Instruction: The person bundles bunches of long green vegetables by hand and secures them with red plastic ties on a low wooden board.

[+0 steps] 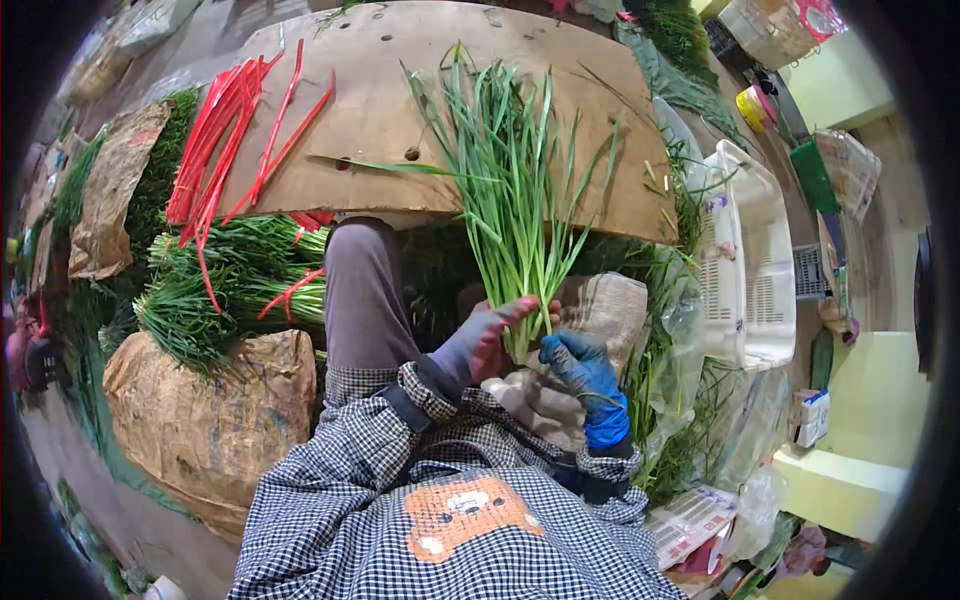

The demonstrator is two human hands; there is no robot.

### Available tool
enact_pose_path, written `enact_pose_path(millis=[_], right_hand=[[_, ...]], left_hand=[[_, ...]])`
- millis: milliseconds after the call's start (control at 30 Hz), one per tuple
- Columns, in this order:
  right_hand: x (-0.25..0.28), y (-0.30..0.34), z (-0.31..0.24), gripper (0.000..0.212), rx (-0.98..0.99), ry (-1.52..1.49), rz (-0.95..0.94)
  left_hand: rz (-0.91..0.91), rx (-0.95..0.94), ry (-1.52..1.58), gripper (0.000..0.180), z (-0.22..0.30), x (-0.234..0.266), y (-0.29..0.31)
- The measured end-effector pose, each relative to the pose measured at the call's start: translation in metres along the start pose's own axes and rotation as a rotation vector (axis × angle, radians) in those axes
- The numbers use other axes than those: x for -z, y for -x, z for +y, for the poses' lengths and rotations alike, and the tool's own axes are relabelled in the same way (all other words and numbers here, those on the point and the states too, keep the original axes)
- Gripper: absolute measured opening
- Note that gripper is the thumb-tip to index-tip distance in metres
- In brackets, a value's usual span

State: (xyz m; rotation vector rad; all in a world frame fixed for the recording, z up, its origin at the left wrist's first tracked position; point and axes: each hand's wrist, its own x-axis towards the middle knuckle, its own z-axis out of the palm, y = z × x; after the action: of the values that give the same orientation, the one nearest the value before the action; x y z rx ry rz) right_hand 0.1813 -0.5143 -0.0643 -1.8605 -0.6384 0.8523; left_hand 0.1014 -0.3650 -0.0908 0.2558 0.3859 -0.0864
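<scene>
A loose bunch of long green garlic chives [520, 190] fans out over the front edge of the brown board, its pale stem ends toward me. My left hand [478, 342], in a grey and reddish glove, is closed round the lower stems. Close by on the right, my right hand [588, 385] wears a blue glove, its fingers pinched together beside the stem ends. One stem runs down toward those fingertips; whether they grip it is hidden. Red tie strips [222, 140] lie on the board's left part.
Tied chive bundles [240, 275] are stacked left of my knee, behind a brown sack [215, 415]. A white plastic crate [745, 260] stands to the right, beside clear plastic sheeting [675, 370] and loose leaves. The wooden board [370, 100] spans the space before me.
</scene>
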Motion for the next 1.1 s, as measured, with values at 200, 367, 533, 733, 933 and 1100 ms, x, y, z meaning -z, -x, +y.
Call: enact_pose_path(millis=[200,367,533,733,933,1100], right_hand=[[0.018,-0.022,-0.021,0.018,0.077,0.236,-0.041],[0.003,-0.054,-0.048,0.021,0.371,0.298,0.176],[-0.016,-0.092,-0.036,0.028,0.456,0.538,0.184],[-0.008,-0.085,-0.034,0.024,0.0,0.026,0.157],[-0.025,-0.086,-0.029,0.03,0.207,0.084,0.148],[-0.023,-0.086,-0.035,0.021,0.214,-0.001,0.157]], left_hand=[[0.116,-0.025,-0.031,0.024,-0.004,0.012,-0.005],[0.197,-0.1,-0.159,0.017,-0.014,0.012,-0.01],[0.18,-0.242,-0.42,0.021,-0.027,0.017,-0.008],[0.179,-0.138,-0.29,0.026,-0.022,0.021,-0.007],[0.198,-0.2,-0.489,0.031,-0.024,0.016,-0.006],[0.191,-0.231,-0.423,0.029,-0.028,0.02,-0.008]])
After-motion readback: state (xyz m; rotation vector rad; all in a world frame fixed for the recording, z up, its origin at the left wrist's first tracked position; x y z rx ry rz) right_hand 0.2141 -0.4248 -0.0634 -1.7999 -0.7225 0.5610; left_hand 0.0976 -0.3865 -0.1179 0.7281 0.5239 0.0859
